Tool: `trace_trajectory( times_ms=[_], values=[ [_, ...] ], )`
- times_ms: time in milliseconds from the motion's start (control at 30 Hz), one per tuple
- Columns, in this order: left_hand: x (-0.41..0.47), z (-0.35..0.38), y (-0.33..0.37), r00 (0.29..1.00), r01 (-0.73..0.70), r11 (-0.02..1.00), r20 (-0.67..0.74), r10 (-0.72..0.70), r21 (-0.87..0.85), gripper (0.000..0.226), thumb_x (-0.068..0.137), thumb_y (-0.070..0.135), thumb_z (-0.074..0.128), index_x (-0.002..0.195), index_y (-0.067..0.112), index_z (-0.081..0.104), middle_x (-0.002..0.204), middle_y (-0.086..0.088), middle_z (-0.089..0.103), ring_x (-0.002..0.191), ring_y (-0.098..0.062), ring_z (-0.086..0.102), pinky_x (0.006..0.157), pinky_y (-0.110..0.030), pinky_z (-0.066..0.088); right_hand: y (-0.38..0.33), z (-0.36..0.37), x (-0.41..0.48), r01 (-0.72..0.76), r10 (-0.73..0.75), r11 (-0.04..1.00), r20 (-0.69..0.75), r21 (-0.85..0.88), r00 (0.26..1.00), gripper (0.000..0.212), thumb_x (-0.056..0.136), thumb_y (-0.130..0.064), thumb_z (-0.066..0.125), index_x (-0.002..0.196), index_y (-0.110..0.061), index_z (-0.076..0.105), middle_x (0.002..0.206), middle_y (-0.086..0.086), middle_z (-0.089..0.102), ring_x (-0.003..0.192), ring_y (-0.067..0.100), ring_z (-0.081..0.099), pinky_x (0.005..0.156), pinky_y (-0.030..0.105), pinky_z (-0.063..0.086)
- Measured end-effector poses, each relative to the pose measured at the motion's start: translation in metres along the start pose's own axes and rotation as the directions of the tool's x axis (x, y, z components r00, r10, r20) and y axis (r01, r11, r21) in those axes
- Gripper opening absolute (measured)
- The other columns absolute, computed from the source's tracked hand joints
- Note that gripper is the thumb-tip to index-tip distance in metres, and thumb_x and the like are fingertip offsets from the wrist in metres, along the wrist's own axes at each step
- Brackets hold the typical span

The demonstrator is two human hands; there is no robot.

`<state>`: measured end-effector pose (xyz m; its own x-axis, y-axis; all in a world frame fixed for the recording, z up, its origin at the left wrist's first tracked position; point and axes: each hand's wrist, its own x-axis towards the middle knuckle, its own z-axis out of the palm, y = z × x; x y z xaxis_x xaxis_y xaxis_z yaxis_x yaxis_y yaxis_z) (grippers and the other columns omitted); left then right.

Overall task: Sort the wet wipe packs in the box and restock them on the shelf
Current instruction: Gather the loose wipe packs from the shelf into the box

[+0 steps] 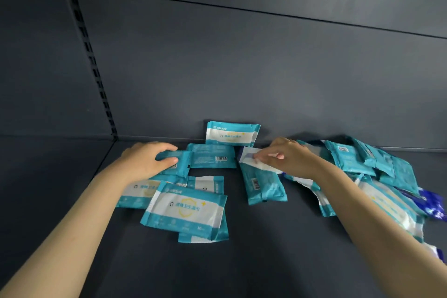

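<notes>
Several teal-and-white wet wipe packs lie scattered on a dark grey shelf (266,249). My left hand (145,159) grips a teal pack (177,164) at the left of the group. My right hand (287,157) pinches the edge of a white-and-purple pack (249,156) in the middle. One pack (232,133) stands upright against the back wall. A teal pack (212,158) lies face down between my hands. Another face-down pack (264,186) lies below my right hand. A face-up pack (186,210) tops a small stack at the front.
A loose heap of teal packs (362,159) with dark blue packs (433,203) at its edge fills the shelf's right side, under my right forearm. A slotted upright (89,60) runs down the back panel at left.
</notes>
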<state>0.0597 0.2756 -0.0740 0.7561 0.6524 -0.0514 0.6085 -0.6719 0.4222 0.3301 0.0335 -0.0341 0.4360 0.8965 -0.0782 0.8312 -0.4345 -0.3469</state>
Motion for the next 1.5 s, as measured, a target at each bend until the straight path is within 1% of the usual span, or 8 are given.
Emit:
trace_trajectory(
  times_ms=[200,367,533,633,800,1100,1267,1500],
  values=[
    [-0.009,-0.014,-0.004,0.995,0.066,0.992,0.062,-0.073,0.104,0.042,0.083,0.063,0.063,0.118,0.041,0.064,0.119,0.011,0.054,0.122,-0.023,0.038,0.106,-0.04,0.035,-0.019,0.003,0.002,-0.125,0.134,0.988,0.098,-0.095,0.986,0.058,0.084,-0.046,0.072,0.135,-0.027,0.055,0.127,0.003,0.058,0.113,0.023,0.054,0.082,0.027,0.04],
    [-0.018,-0.027,-0.018,1.0,0.002,0.976,-0.011,-0.005,-0.219,0.015,0.084,0.043,0.072,0.09,0.032,0.064,0.097,0.012,0.064,0.093,-0.011,0.061,0.072,-0.029,0.044,-0.021,0.012,0.002,-0.197,0.198,0.98,0.028,-0.034,0.98,0.058,0.076,-0.054,0.075,0.121,-0.025,0.053,0.124,-0.001,0.058,0.099,0.019,0.06,0.075,0.032,0.047],
    [-0.034,-0.052,-0.021,0.983,-0.023,0.884,-0.17,-0.064,-0.467,0.014,0.084,0.038,0.074,0.091,0.03,0.066,0.094,0.011,0.071,0.091,-0.008,0.067,0.079,-0.036,0.05,-0.032,0.017,0.003,-0.292,0.29,0.956,-0.067,-0.029,0.955,0.078,0.067,-0.07,0.073,0.119,-0.014,0.056,0.109,0.0,0.056,0.082,0.012,0.052,0.058,0.024,0.041],
    [-0.053,-0.062,-0.013,1.0,-0.02,0.807,-0.001,0.024,-0.59,0.018,0.081,0.039,0.076,0.094,0.028,0.07,0.094,0.009,0.075,0.087,-0.01,0.071,0.076,-0.03,0.053,-0.042,0.024,0.0,-0.297,0.296,0.948,-0.028,-0.112,0.955,0.078,0.077,-0.073,0.061,0.116,-0.006,0.063,0.111,0.006,0.065,0.09,0.02,0.059,0.073,0.032,0.045],
    [-0.069,-0.034,0.025,0.934,-0.022,0.868,0.298,0.195,-0.497,0.021,0.085,0.037,0.074,0.104,0.028,0.07,0.101,0.008,0.075,0.093,-0.011,0.072,0.089,-0.037,0.056,-0.049,0.023,-0.008,-0.312,0.318,0.945,0.052,-0.094,0.947,0.063,0.088,-0.06,0.06,0.121,-0.007,0.062,0.109,0.005,0.063,0.088,0.018,0.054,0.069,0.028,0.04],
    [-0.074,-0.015,0.046,0.898,-0.186,0.955,0.353,0.261,-0.231,0.035,0.084,0.044,0.073,0.116,0.041,0.061,0.118,0.023,0.055,0.108,0.006,0.052,0.097,-0.022,0.042,-0.043,0.028,-0.013,-0.489,0.487,0.838,0.074,0.24,0.87,0.069,0.069,-0.048,0.086,0.117,-0.006,0.059,0.096,0.001,0.066,0.084,0.018,0.063,0.075,0.031,0.05],
    [-0.077,-0.011,0.052,0.914,-0.162,0.966,0.338,0.224,-0.201,0.042,0.079,0.043,0.078,0.115,0.039,0.057,0.109,0.017,0.059,0.102,0.0,0.055,0.092,-0.026,0.047,-0.04,0.037,-0.022,-0.375,0.37,0.722,0.134,0.581,0.919,0.07,0.073,-0.032,0.087,0.125,-0.026,0.041,0.1,-0.008,0.061,0.085,0.013,0.066,0.059,0.027,0.051],
    [-0.081,-0.023,0.068,0.892,-0.159,0.971,0.395,0.219,-0.177,0.035,0.08,0.043,0.078,0.108,0.038,0.057,0.106,0.02,0.063,0.093,-0.002,0.063,0.075,-0.026,0.051,-0.03,0.039,-0.045,-0.189,0.3,0.709,-0.048,0.679,0.953,0.051,0.083,-0.026,0.078,0.124,-0.025,0.048,0.113,-0.003,0.068,0.1,0.017,0.067,0.087,0.043,0.057]
  ],
)
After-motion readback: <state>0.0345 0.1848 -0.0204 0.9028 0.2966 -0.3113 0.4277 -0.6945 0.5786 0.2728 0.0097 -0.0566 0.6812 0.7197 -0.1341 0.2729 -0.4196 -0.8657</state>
